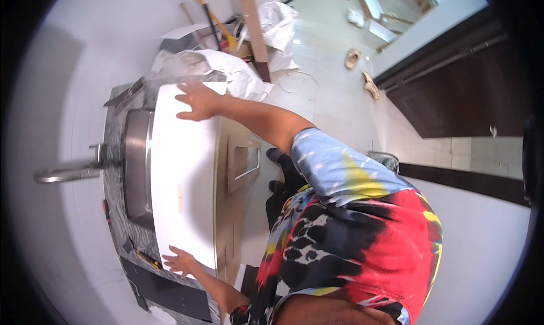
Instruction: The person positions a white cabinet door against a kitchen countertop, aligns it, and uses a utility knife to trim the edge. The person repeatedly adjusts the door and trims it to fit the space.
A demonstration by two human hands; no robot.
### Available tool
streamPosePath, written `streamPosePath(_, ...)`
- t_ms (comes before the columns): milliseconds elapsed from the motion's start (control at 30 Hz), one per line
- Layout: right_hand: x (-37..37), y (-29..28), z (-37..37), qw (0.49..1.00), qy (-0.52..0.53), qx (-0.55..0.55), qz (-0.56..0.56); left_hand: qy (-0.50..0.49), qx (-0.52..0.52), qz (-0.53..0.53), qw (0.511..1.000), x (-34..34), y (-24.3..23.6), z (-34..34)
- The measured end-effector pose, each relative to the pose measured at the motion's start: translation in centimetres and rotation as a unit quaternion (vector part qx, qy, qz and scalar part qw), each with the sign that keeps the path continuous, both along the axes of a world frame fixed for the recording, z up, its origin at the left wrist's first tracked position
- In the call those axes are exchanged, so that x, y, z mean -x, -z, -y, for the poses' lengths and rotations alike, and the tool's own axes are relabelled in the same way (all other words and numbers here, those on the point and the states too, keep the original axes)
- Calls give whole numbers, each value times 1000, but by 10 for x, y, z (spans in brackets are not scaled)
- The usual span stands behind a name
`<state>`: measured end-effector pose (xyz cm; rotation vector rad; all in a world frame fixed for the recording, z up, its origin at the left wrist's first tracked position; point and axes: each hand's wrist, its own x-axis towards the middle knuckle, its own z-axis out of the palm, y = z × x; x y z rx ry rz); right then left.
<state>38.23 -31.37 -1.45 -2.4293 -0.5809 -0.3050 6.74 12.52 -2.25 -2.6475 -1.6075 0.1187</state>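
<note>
A long white panel (184,149) lies along the front of a grey marbled countertop, beside a steel sink (137,169). My right hand (198,100) rests with its fingers spread on the panel's far end, at the top of the picture. Near the opposite end, my left hand (180,261) touches the panel with spread fingers. Neither hand is wrapped round anything. A small tan mark shows on the white surface. Below the panel stands a light wooden cabinet (229,228), and a board with a rectangular cut-out (237,160) is at its front.
A curved metal faucet (71,173) rises behind the sink. A red-handled tool (106,210), a yellow-and-black tool (148,260) and a dark board (170,291) lie on the countertop. White bags (226,67) and a wooden plank (252,30) stand beyond. Sandals (352,57) lie near a dark door (453,87).
</note>
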Motion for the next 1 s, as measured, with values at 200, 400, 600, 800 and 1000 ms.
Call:
streamPosePath(200,151,47,108,993,50,-76,-71,-10,-16,30,999,-1,-10,2)
streamPosePath(400,459,260,355,747,199,229,-592,250,-29,263,931,-18,-34,92)
streamPosePath(600,588,224,409,596,319,-59,-734,409,331,189,829,-49,1,371)
streamPosePath(800,510,211,510,626,465,-230,-582,484,372,-91,787,-65,85,501)
streamPosePath(1000,424,251,603,744,524,-134,-393,493,398,-164,756,-130,124,540)
